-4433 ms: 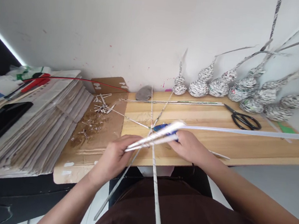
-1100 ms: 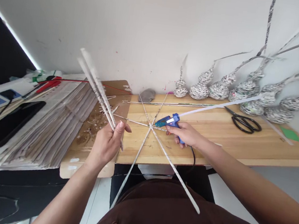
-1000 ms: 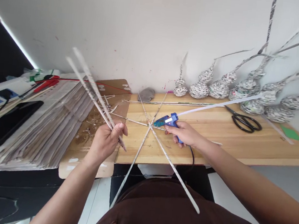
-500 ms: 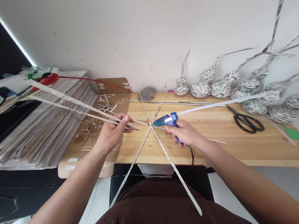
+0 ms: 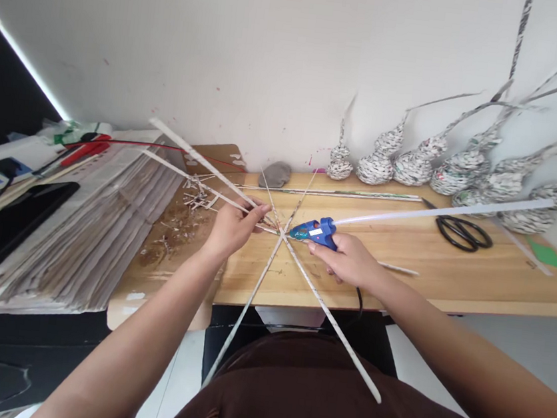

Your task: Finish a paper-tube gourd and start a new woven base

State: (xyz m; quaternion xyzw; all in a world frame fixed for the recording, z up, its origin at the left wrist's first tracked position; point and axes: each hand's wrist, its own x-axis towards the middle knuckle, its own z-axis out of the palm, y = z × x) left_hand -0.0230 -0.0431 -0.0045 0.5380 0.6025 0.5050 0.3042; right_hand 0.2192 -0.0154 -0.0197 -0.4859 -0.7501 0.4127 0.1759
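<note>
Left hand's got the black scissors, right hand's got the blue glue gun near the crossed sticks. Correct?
Not quite: the head view shows the left hand holding thin paper sticks instead. The right hand does have the blue glue gun.

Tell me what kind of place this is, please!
Probably a craft corner, maybe in a home or workshop: there's a blue glue gun, black scissors and some gourd shapes that look woven from paper.
</note>
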